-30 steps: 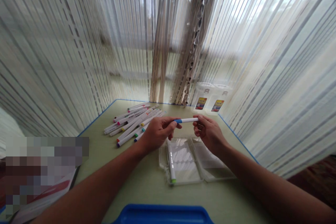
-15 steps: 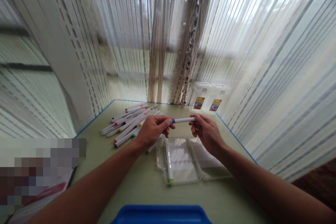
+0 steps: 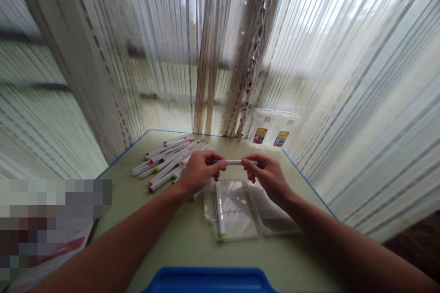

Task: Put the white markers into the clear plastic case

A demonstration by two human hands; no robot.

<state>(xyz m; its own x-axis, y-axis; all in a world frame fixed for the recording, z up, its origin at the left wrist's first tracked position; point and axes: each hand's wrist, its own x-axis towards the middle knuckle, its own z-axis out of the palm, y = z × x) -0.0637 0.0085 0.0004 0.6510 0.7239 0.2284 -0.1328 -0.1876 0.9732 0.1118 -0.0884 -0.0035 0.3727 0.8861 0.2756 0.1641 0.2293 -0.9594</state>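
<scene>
A white marker (image 3: 234, 162) with a blue end lies level between both my hands, above the table. My left hand (image 3: 202, 167) pinches its blue end, fingers closed. On the other end, the thumb and fingers of my right hand (image 3: 266, 171) are closed too. Below the hands rests an open clear plastic case (image 3: 240, 219), its two halves side by side. One white marker with a light green end (image 3: 220, 215) lies along the left side of the case. A loose pile of white markers (image 3: 168, 162) with coloured ends spreads beyond my left hand, partly hidden by it.
Two clear plastic cases (image 3: 271, 121) with labels stand upright at the table's far right corner. A blue tray-like object (image 3: 209, 279) is at the near edge. Striped curtains (image 3: 165, 68) hang behind the pale green table (image 3: 165, 238). A blurred-out patch covers the lower left.
My right hand has slid its grip inward along the marker, so less of the barrel shows between my hands. My left fingers now cover more of the blue end.
</scene>
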